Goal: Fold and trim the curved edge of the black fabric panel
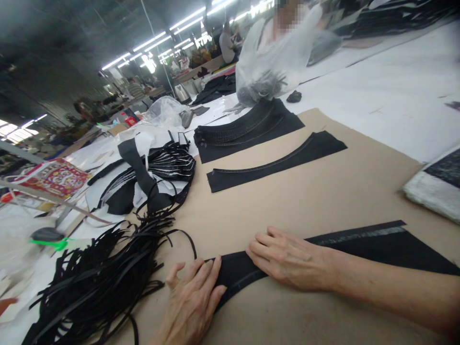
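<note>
A long black fabric piece (237, 273) with a curved lower edge lies flat across the brown board in front of me. A pale strip runs along its upper edge on the right. My left hand (194, 297) rests at its left end, fingers stretched out and thumb apart. Farther right, my right hand (283, 258) lies palm down over the piece's middle, fingertips at its upper edge; the forearm covers part of the piece. Beyond the hands lies a single curved black piece (273, 165), and behind it a stack of similar black pieces (247, 132).
A tangled heap of thin black strips (108, 278) lies left of my left hand. Behind it sits a bundle of black and white pieces (168, 167). The brown board (323, 191) covers the near table. A clear plastic bag (273, 62) stands at the back, with a person behind it.
</note>
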Tool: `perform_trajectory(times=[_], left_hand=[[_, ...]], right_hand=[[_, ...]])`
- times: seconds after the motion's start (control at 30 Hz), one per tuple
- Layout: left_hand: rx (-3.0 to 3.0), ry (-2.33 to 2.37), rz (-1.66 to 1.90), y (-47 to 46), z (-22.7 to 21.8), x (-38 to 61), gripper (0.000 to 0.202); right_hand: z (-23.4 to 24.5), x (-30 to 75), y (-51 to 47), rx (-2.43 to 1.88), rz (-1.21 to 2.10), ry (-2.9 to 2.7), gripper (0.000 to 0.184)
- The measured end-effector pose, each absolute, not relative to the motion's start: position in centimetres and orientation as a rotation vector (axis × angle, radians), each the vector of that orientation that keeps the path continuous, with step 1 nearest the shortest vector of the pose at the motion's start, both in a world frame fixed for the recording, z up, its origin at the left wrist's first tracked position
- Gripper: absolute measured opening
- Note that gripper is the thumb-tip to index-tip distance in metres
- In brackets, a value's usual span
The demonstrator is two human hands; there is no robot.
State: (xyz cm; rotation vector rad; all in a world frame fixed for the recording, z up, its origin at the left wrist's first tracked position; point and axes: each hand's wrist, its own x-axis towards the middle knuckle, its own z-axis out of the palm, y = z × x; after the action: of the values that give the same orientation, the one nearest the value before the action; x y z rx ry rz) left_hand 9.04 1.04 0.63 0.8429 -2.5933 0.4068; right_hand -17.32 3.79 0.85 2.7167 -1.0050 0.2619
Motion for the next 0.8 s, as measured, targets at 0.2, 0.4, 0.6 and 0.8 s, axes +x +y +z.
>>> perform_trajectory(times=[0.2, 0.4, 0.6, 0.8], left_hand=[[0.894, -2.704, 0.46, 1.2, 0.9, 8.2, 0.036], [0.879, -2.628, 0.476, 1.2, 1.4, 7.1, 0.035], [0.799, -2.628, 0.464, 1.1, 0.8, 6.9, 0.035], [0.762, -2.818, 0.539, 0.9, 0.2, 7.3, 0.039]], right_hand=[[0.8, -18.3, 4.1, 2.706, 0.29, -1.019, 0.016], [0.8, -19.4, 4.6, 2.704, 0.284, -1.042, 0.019], [0.7, -20.6, 5.0, 2.687, 0.307, -1.047, 0.018], [0.9, -21.8, 5.7, 2.686, 0.323, -1.059, 0.018]])
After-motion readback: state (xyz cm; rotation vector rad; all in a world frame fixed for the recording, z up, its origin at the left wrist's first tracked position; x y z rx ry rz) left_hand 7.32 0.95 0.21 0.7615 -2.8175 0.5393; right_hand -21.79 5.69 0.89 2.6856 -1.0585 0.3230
